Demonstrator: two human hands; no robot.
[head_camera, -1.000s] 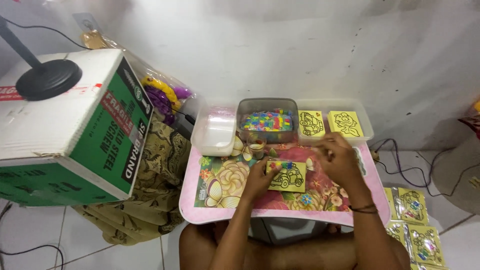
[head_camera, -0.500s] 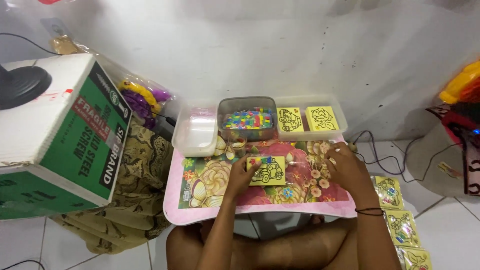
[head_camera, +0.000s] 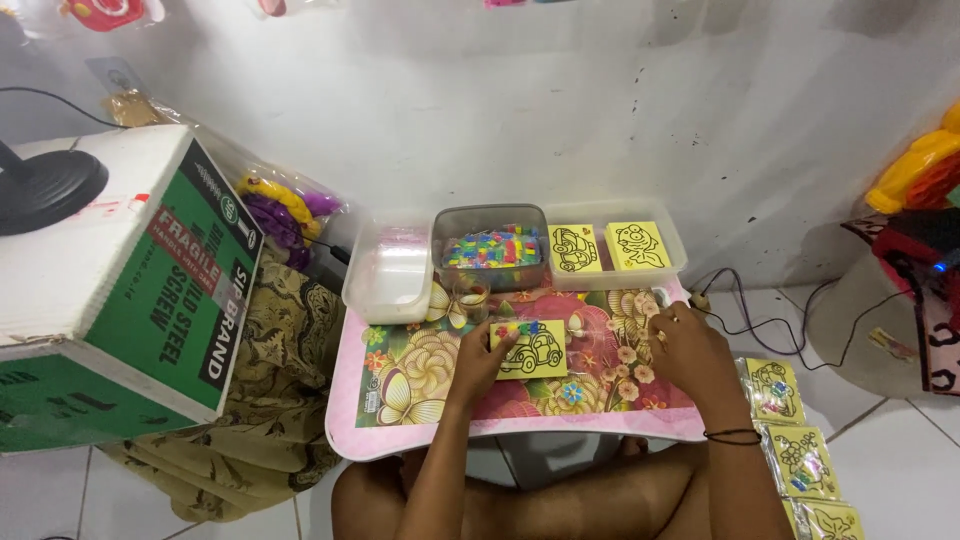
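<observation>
A yellow card with a black car outline (head_camera: 533, 351) lies on a pink floral lap table (head_camera: 420, 385). My left hand (head_camera: 483, 357) rests on the card's left edge, fingers pressing it down. My right hand (head_camera: 688, 347) lies on the table's right side, fingers curled near the far right corner; whether it holds anything small is hidden. Small coloured pieces sit along the card's top edge (head_camera: 515, 328).
Behind the table stand a clear lidded tub (head_camera: 388, 272), a grey tub of coloured pieces (head_camera: 490, 249) and a tray with two yellow cards (head_camera: 606, 247). A large green and white carton (head_camera: 120, 290) stands left. Packed yellow cards (head_camera: 795, 450) lie on the floor right.
My right hand has moved from the card to the table's right side. My left hand stays on the card. The view has shifted.
</observation>
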